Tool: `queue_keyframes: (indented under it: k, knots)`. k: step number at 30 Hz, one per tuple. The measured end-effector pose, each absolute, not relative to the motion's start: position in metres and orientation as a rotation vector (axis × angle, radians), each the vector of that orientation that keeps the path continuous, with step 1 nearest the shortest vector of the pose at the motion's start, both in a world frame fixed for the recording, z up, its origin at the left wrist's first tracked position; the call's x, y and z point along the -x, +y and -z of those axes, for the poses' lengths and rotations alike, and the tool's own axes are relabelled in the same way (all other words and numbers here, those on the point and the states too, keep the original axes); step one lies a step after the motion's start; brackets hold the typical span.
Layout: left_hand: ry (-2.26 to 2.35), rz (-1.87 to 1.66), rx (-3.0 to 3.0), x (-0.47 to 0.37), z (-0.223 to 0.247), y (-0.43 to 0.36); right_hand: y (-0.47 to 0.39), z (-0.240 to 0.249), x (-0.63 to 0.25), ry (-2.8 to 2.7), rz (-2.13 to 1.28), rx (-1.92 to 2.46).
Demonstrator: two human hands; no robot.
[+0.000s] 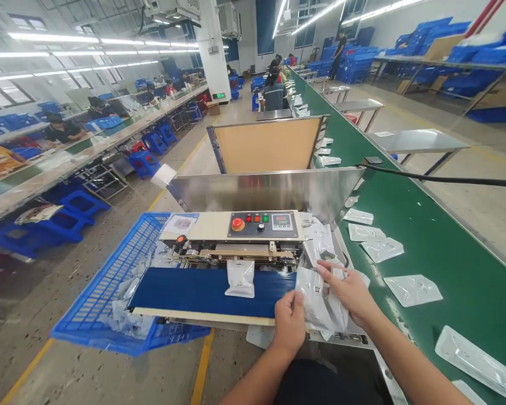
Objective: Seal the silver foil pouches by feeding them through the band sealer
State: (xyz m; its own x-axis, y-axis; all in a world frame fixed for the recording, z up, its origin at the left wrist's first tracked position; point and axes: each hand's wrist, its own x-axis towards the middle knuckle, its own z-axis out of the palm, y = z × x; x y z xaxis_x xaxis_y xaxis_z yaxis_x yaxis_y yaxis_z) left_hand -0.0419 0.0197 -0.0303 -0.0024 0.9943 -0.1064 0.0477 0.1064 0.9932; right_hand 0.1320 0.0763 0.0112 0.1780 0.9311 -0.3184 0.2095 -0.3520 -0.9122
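My left hand (290, 323) pinches the left edge of a white plastic pouch (312, 295) at the right end of a blue conveyor belt (172, 289). On the pouch's right side, my right hand (349, 289) has thumb and fingers closed around its upper edge. More white pouches lie bunched under and behind it. Another white pouch (240, 278) stands on the belt, its top edge at the band sealer (231, 228). The sealer's panel (262, 224) carries a red stop button and a lit display. What lies beneath my right fingers is partly hidden.
Left of the sealer, a blue crate (105, 292) holds several pouches. On the right runs a green conveyor (425, 236) with scattered white pouches. Behind the sealer stands a metal panel (265, 197). A black cable (442, 179) crosses the green conveyor. Co-workers sit further back.
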Motion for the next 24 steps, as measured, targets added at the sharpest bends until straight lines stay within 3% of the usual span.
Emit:
queue_keyframes:
  k: [9,17,24]
  knots:
    - [1.301,-1.092,-1.067,0.038,0.048,0.041,0.037,0.016,-0.154,-1.098,-1.275,1.740]
    - [1.543,-1.108,-0.772,0.032,0.073,0.089,0.096,0.017,-0.143,-0.925,-1.321,1.898]
    - [1.578,-1.241,-0.652,0.080,0.066,0.080,0.107,0.004,-0.119,-1.053,-1.400,1.818]
